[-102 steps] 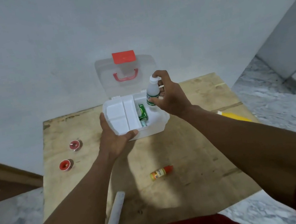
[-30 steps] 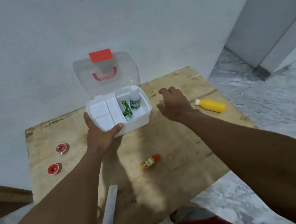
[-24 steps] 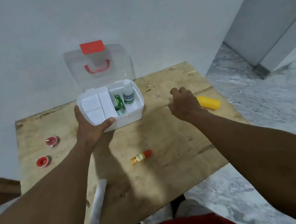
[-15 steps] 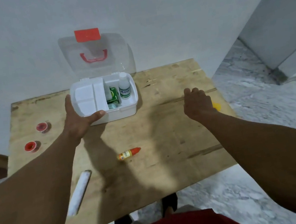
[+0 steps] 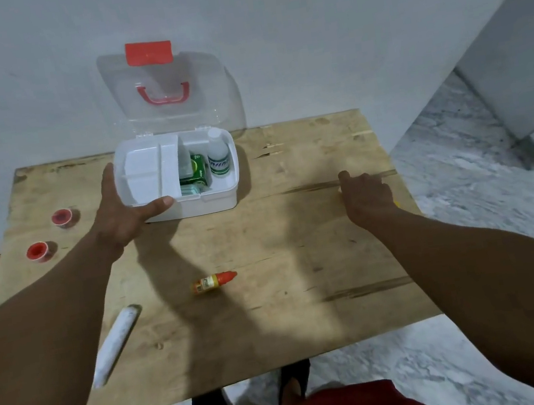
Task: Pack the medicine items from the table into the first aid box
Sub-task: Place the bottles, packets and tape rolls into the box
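The white first aid box (image 5: 217,203) stands open at the back of the wooden table (image 5: 303,266), its clear lid (image 5: 173,119) with a red handle raised against the wall. Inside, a white bottle (image 5: 219,159) stands beside a green packet (image 5: 199,170). My left hand (image 5: 122,217) grips the box's front left corner, thumb on the rim. My right hand (image 5: 367,197) curls over the yellow bottle (image 5: 396,203) at the table's right edge and hides most of it. A small orange dropper bottle (image 5: 213,282) lies mid-table. A white roll (image 5: 115,344) lies near the front left.
Two small red round items (image 5: 61,217) (image 5: 37,251) sit at the table's left side. The wall runs right behind the box. A marble floor (image 5: 484,204) drops away past the right and front edges. My feet show under the front edge.
My right hand let go of the white bottle, now standing in the box, and moved right across the table onto the yellow bottle. My left hand has kept hold of the box.
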`<act>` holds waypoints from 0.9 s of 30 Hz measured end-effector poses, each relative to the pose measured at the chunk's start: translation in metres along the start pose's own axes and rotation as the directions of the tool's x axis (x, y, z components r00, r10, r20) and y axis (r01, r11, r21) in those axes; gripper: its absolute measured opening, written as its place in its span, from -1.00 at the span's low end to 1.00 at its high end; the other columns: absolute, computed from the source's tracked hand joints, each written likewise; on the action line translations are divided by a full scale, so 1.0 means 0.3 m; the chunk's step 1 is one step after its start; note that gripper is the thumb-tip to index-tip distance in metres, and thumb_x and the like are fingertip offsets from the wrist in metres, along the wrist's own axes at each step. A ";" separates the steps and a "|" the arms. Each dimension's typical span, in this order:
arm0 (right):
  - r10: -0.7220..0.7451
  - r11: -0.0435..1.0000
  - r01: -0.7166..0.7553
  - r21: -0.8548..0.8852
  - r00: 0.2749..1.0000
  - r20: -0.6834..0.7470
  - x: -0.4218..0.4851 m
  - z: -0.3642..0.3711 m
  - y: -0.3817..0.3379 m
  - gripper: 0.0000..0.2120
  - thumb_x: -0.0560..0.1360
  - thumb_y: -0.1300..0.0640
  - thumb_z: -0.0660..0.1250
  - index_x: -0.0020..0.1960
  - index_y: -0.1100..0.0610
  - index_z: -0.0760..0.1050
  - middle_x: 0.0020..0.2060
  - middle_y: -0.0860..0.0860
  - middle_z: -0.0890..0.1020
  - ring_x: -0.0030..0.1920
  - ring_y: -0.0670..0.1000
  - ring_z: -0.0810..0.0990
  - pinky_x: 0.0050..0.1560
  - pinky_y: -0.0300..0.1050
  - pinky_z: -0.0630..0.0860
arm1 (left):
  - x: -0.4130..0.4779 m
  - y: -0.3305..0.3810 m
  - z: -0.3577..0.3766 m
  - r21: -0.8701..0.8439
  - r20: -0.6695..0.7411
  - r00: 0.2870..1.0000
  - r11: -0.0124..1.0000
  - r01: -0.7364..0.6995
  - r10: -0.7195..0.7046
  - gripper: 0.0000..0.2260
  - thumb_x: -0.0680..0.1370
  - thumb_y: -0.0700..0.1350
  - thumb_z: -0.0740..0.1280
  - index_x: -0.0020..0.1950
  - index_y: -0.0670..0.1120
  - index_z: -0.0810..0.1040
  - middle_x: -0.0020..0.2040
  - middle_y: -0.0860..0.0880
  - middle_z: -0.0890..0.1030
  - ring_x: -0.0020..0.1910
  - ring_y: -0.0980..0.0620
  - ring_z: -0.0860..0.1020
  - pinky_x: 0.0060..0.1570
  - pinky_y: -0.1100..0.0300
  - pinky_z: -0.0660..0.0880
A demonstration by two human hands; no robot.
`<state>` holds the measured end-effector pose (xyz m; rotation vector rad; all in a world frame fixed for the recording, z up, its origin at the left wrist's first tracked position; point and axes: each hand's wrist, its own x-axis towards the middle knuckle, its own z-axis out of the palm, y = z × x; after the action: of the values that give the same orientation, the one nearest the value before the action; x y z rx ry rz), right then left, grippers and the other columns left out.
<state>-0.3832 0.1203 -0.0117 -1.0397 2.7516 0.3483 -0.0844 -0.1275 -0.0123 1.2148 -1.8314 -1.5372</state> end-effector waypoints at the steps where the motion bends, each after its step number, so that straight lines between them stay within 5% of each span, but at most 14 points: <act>1: -0.022 1.000 0.022 0.001 1.000 -0.006 0.001 0.000 0.005 -0.69 0.64 0.18 0.15 0.38 0.11 0.30 0.18 0.22 0.55 0.22 0.28 0.50 0.10 0.06 0.47 | -0.001 0.001 -0.001 -0.003 0.001 1.000 1.000 0.002 -0.002 -0.25 0.34 -0.11 0.58 0.31 0.23 0.17 0.30 0.07 0.35 0.27 -0.04 0.36 -0.03 0.00 0.50; 7: -0.085 0.995 0.086 0.058 0.996 -0.023 -0.013 -0.036 -0.002 -0.59 0.56 0.32 0.15 0.36 0.07 0.27 0.02 0.21 0.60 0.11 0.29 0.55 -0.11 0.02 0.42 | -0.006 0.009 -0.002 0.001 0.018 1.000 1.000 0.000 0.000 -0.26 0.30 -0.05 0.59 0.25 0.35 0.21 0.32 0.06 0.35 0.30 -0.06 0.37 0.06 -0.07 0.51; 11: -0.102 0.973 0.109 0.204 0.994 -0.042 -0.028 -0.101 -0.062 -0.51 0.48 0.41 0.17 0.35 0.08 0.25 -0.08 0.24 0.60 -0.02 0.31 0.60 -0.24 -0.02 0.43 | -0.004 -0.003 -0.005 -0.006 0.009 1.000 1.000 -0.002 0.002 -0.18 0.36 -0.12 0.57 0.45 0.13 0.15 0.34 0.03 0.34 0.30 -0.08 0.36 0.06 -0.12 0.53; 14: -0.083 0.929 0.119 0.351 0.990 -0.114 -0.041 -0.160 -0.123 -0.56 0.47 0.35 0.25 0.29 0.08 0.29 -0.08 0.25 0.58 -0.02 0.30 0.58 -0.20 -0.05 0.36 | -0.004 -0.008 -0.010 -0.002 0.001 1.000 1.000 0.013 -0.013 -0.09 0.33 -0.10 0.60 0.50 0.10 0.10 0.39 0.04 0.31 0.33 -0.07 0.33 0.16 -0.23 0.49; 20: -0.004 0.766 0.190 0.614 0.957 -0.291 -0.078 -0.283 -0.282 -0.55 0.47 0.14 0.39 0.32 0.06 0.35 -0.11 0.09 0.56 0.01 0.23 0.55 -0.11 -0.12 0.25 | 0.002 -0.018 -0.012 0.013 0.009 1.000 1.000 -0.021 0.021 -0.02 0.30 -0.09 0.61 0.53 0.02 0.05 0.40 0.03 0.32 0.35 -0.02 0.33 0.34 -0.11 0.38; 27: 0.108 0.628 0.345 0.697 0.849 -0.518 -0.142 -0.348 -0.470 -0.59 0.43 0.12 0.42 0.22 0.10 0.38 -0.20 0.11 0.64 -0.16 0.23 0.58 -0.13 0.01 0.53 | 0.013 -0.031 -0.022 0.032 0.035 0.999 0.999 -0.006 0.005 0.07 0.30 -0.01 0.61 0.56 0.05 -0.07 0.45 0.00 0.32 0.39 -0.05 0.33 0.38 -0.10 0.33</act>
<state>-0.2662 0.0152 0.0770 -1.1339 2.6823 -1.2416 -0.0780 -0.1342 -0.0201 1.2040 -1.8874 -1.5409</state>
